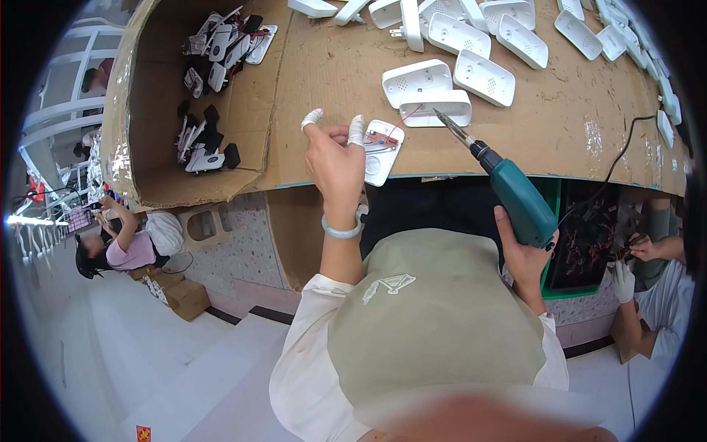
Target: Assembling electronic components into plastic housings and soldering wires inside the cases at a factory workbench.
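My right hand [523, 254] is wrapped round the handle of a teal pistol-shaped soldering iron [523, 202]. Its metal tip meets the inside of a white plastic shell [445, 114] lying on the cardboard. From that shell a thin red wire [409, 116] runs to a small circuit board [383, 138] on a white cover [378, 171]. Beside this cover is my left hand [335, 158], two of its fingertips wrapped in white and held apart. The thumb side comes close to the cover's left edge; whether it touches, I cannot tell. I see nothing held in this hand.
A cardboard box [155, 147] at left holds several assembled white covers [221, 51] with wires. More white shells [486, 77] spread across the far side. The iron's black cord [618, 158] trails right. Co-workers sit at left [129, 247] and right [663, 295].
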Action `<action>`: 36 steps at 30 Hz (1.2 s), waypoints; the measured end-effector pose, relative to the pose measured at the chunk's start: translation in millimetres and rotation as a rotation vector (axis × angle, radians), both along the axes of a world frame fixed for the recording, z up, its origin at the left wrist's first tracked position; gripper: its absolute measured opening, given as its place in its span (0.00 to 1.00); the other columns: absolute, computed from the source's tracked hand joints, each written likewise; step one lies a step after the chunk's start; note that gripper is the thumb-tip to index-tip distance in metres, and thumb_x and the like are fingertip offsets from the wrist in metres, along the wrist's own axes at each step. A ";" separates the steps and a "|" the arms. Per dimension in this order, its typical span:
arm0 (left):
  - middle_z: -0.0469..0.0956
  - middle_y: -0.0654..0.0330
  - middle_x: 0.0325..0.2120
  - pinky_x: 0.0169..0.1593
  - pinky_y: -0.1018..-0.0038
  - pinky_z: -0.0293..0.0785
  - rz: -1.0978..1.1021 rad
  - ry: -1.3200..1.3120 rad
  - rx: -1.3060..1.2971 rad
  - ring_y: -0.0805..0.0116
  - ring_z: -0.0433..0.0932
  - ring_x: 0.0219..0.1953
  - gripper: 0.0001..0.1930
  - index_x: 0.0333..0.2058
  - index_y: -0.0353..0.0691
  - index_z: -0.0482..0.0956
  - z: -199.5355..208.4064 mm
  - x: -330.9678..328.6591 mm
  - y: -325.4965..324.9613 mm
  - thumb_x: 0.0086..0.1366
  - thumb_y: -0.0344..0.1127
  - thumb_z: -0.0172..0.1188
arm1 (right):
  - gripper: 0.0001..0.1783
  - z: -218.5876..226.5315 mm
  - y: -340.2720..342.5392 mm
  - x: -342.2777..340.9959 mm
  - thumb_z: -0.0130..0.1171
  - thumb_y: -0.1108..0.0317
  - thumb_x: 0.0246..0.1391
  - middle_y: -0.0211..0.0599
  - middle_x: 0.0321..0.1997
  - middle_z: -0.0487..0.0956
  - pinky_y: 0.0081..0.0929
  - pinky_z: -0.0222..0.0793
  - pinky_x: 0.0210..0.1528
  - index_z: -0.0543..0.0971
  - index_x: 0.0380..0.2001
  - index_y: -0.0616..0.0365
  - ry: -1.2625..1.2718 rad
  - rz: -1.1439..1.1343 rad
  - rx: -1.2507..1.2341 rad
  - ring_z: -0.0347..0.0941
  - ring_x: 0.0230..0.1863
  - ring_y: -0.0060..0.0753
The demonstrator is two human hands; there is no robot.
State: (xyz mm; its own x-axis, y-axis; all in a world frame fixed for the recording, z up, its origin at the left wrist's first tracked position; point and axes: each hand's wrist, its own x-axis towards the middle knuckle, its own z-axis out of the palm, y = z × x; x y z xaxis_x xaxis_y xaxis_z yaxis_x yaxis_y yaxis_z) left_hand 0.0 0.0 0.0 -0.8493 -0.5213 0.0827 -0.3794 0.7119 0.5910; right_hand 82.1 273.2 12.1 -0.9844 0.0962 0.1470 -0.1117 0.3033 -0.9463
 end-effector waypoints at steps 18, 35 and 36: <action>0.78 0.59 0.29 0.35 0.66 0.70 -0.446 0.474 -0.324 0.61 0.75 0.31 0.07 0.36 0.39 0.87 -27.0 -5.2 52.9 0.57 0.29 0.70 | 0.12 -9.2 -4.6 -11.3 0.71 0.80 0.50 0.43 0.36 0.82 0.27 0.74 0.41 0.80 0.38 0.67 -0.019 0.006 0.015 0.79 0.36 0.37; 0.80 0.64 0.45 0.54 0.58 0.57 -0.369 0.396 -0.400 0.54 0.69 0.52 0.06 0.28 0.42 0.85 -26.9 -17.2 64.0 0.50 0.31 0.72 | 0.14 -21.0 -9.0 -28.0 0.71 0.80 0.48 0.45 0.36 0.81 0.29 0.74 0.39 0.79 0.39 0.64 0.165 0.075 0.150 0.79 0.34 0.43; 0.80 0.64 0.45 0.54 0.59 0.57 -0.365 0.400 -0.403 0.55 0.69 0.52 0.06 0.28 0.42 0.85 -26.5 -17.2 63.8 0.50 0.31 0.72 | 0.14 -20.8 -9.2 -28.6 0.71 0.80 0.48 0.45 0.36 0.81 0.29 0.74 0.39 0.79 0.39 0.64 0.166 0.077 0.150 0.79 0.34 0.43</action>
